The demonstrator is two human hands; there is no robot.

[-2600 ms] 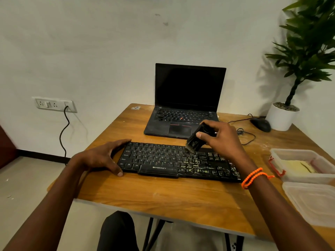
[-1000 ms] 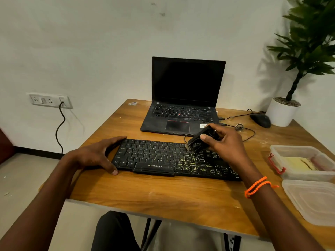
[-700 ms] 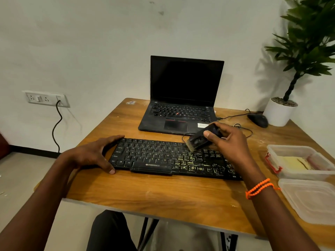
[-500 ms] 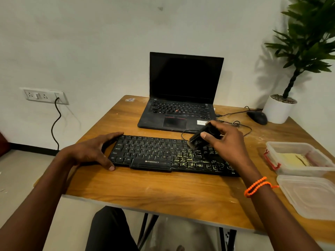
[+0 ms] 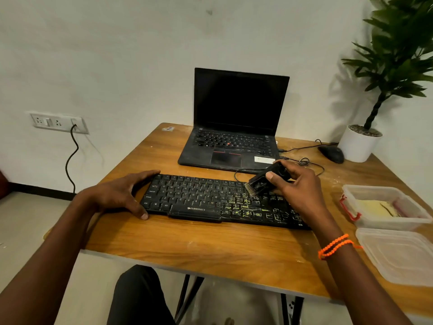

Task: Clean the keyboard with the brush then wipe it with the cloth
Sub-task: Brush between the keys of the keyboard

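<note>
We see a wooden table against a white wall, with a socket strip at the left. Behind the keyboard stands an open laptop; a mouse, a potted plant and two plastic containers are at the right. Our left hand rests with spread fingers at the keyboard's left end. Our right hand pinches the brush, its bristles on the keys. Since half a second ago, the brush has stayed over the same right-middle keys.

Black keyboard flat on table; small black brush tilted, bristles seemingly touching keys.
</note>
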